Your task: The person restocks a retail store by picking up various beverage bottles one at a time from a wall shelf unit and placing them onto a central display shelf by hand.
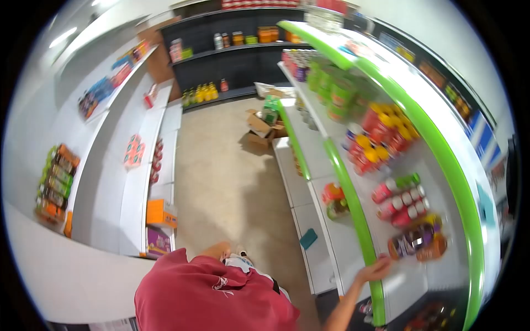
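My right hand is at the green front edge of the right-hand shelf, with its fingers loosely bent and nothing visible in them. Just beyond the fingertips lies a dark-labelled bottle, and beside it a brown-orange bottle. Whether the hand touches the bottle is unclear. Farther up the same shelf are pink-and-white bottles, a red-and-green bottle and a cluster of red bottles with yellow caps. My left hand shows partly beyond my red shirt; its fingers are too small and blurred to read.
Left shelves hold bottled drinks, a pink-and-white pack and an orange box. Opened cardboard boxes sit on the floor near the dark back shelf. A teal item lies on the low right shelf.
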{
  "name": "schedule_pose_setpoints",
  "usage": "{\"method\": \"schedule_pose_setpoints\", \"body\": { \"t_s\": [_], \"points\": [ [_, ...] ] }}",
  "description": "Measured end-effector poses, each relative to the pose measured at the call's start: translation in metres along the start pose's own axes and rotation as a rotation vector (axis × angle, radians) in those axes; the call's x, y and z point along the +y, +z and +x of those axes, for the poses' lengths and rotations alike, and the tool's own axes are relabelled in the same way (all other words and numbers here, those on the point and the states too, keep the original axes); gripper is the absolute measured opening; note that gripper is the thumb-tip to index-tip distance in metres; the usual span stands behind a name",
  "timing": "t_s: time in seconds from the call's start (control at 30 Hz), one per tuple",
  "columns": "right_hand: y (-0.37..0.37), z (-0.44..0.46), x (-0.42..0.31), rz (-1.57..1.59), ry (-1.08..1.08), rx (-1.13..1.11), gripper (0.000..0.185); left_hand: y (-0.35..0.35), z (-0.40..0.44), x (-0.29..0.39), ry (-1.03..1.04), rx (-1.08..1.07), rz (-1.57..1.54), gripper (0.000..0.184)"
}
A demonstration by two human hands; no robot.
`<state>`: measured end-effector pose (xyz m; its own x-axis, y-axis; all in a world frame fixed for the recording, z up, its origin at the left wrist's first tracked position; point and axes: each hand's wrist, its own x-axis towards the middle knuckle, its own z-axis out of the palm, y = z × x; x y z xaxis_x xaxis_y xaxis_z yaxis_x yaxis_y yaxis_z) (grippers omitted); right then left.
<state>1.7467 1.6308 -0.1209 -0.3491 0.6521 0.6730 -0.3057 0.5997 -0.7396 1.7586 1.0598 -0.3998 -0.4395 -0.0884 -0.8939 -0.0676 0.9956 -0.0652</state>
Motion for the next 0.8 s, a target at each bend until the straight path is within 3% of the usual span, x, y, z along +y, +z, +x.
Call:
{"method": "schedule_pose_setpoints", "body": {
  "t_s": [0.03, 0.07, 0.13, 0.17, 0.2, 0.23, 0.27, 0.3, 0.43, 0.6, 0.7, 0.8],
  "points": [
    [0.028, -0.043, -0.012, -0.077, -0.166, -0.170, 0.024, 0.021, 0.000, -0.025, -0.024, -0.024, -0.293, 0.038],
    [0.055, -0.098, -0.011, 0.001, 0.076, -0.353, 0.023, 0.037, -0.002, -0.047, -0.039, -0.050, -0.558, 0.038],
    [0.102, -0.185, -0.022, -0.147, 0.161, -0.821, 0.022, 0.063, -0.006, -0.081, -0.049, -0.114, -0.993, 0.040],
    [0.114, -0.231, -0.003, -0.144, 0.244, -1.152, 0.024, 0.071, -0.005, -0.093, -0.042, -0.130, -1.149, 0.040],
    [0.111, -0.293, 0.039, -0.248, 0.274, -1.347, 0.025, 0.076, 0.000, -0.102, -0.025, -0.137, -1.261, 0.041],
    [0.095, -0.367, 0.105, -0.151, 0.459, -1.420, 0.029, 0.078, 0.004, -0.108, -0.016, -0.134, -1.357, 0.042],
    [0.084, -0.388, 0.098, -0.267, 1.124, -1.497, 0.033, 0.078, 0.011, -0.115, -0.017, -0.115, -1.410, 0.043],
    [0.079, -0.381, 0.089, -0.196, 1.027, -1.771, 0.030, 0.076, 0.020, -0.122, -0.031, -0.086, -1.414, 0.043],
    [0.133, -0.384, 0.114, -0.590, 1.028, -1.551, 0.026, 0.063, 0.033, -0.139, -0.092, 0.006, -1.328, 0.048],
    [0.275, -0.376, 0.107, -0.550, 1.133, -1.706, 0.025, 0.055, 0.021, -0.156, -0.027, 0.124, -0.910, 0.049],
    [0.351, -0.390, 0.075, -0.464, 0.949, -1.778, 0.024, 0.073, 0.053, -0.166, 0.011, 0.232, -0.889, 0.047],
    [0.413, -0.417, 0.036, -0.353, 0.813, -1.931, 0.028, 0.075, 0.044, -0.175, -0.152, 0.285, -1.127, 0.046]
  ]
}}
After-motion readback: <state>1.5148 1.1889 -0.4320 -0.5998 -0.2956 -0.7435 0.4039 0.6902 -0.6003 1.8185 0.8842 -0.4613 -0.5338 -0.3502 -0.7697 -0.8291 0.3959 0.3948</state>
